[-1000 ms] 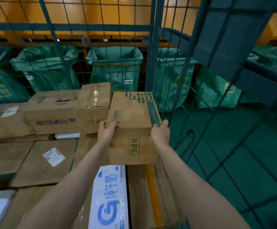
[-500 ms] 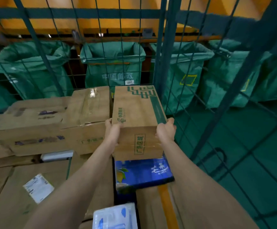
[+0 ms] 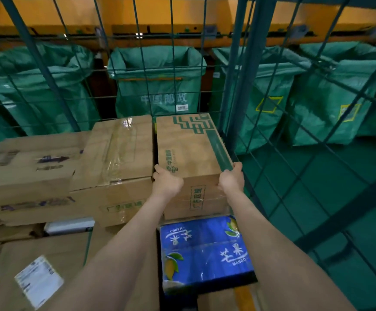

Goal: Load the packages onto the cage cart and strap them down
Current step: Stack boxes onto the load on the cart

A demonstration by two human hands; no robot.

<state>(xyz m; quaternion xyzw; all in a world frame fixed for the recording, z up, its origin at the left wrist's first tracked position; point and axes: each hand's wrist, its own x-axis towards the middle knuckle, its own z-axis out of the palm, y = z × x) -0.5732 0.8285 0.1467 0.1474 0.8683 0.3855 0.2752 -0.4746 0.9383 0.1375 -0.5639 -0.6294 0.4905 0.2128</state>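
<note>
- While the green-printed carton (image 3: 189, 151) is held between both hands above the blue mango box (image 3: 205, 250), the step in hand looks to be seating it in the cart's far right corner. To do that well, I judge it should go down flat and square, then be pushed forward until its far end meets the mesh.
- Left of the left hand, the taped carton (image 3: 119, 149) stands just beside the held one, their long sides nearly touching. Keeping the two parallel would stop fingers being pinched in that narrow slot.
- The left hand (image 3: 168, 182) grips the carton's near left corner, fingers curled round the edge towards the slot and the back of the hand to the camera.
- Between the hands, the carton's near face with its green printed frame looks back at the person. Whether its underside already rests on the mango box just below the wrists I cannot tell. That box would bear the load, so the weight should land evenly and not on one edge.
- The right hand (image 3: 232, 179) holds the near right corner, fingers hooked over the top edge onto the green stripe.
- Right of the right hand, the cage wall (image 3: 246, 63) runs close along the carton's long side. There is little room for knuckles, so that hand had best draw back towards the body, not sideways.
- No strap is in view, so strapping down seems a later step.
</note>
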